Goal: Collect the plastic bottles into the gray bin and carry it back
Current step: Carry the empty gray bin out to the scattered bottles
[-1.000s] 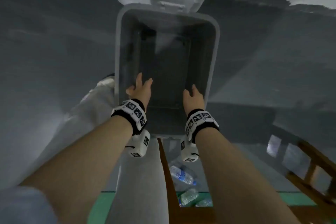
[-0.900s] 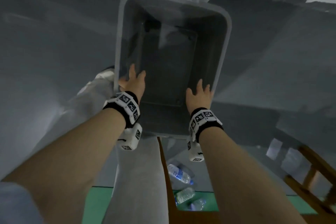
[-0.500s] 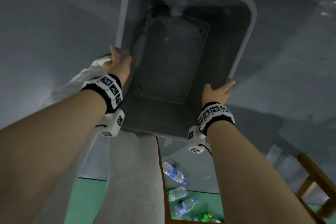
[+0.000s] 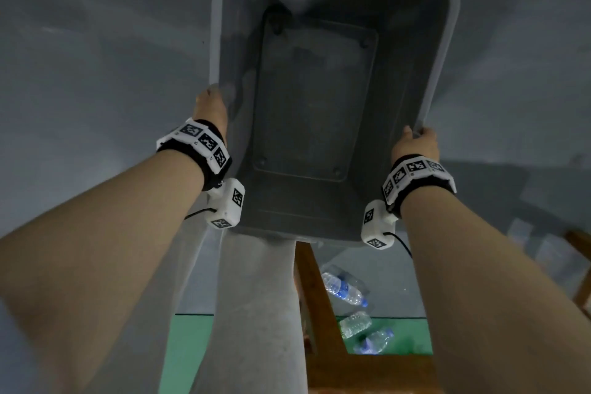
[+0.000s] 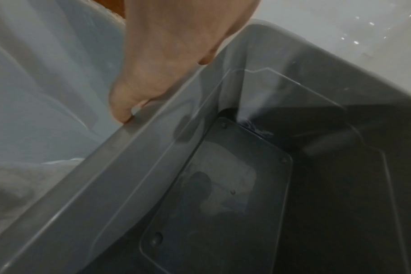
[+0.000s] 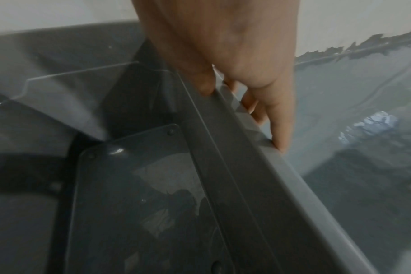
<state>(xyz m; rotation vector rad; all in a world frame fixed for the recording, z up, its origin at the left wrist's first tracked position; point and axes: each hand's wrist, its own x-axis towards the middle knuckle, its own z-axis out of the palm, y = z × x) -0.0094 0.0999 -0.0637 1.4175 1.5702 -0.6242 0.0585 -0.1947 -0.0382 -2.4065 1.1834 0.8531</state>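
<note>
The gray bin is empty and fills the upper middle of the head view. My left hand grips its left rim, and the left hand has its thumb on the inner edge with the fingers curled under the lip. On the opposite side my right hand grips the right rim. There the right hand has its thumb on top and its fingers hooked below. Three clear plastic bottles lie on the floor below the bin: one with a blue label, another and a third.
A wooden beam runs beside the bottles, and a wooden chair frame stands at the right edge. My leg in light trousers is under the bin. The glossy gray floor turns green near me.
Both hands have moved from inside the bin outward to its side rims and taken hold. The bin now sits closer and larger in view.
</note>
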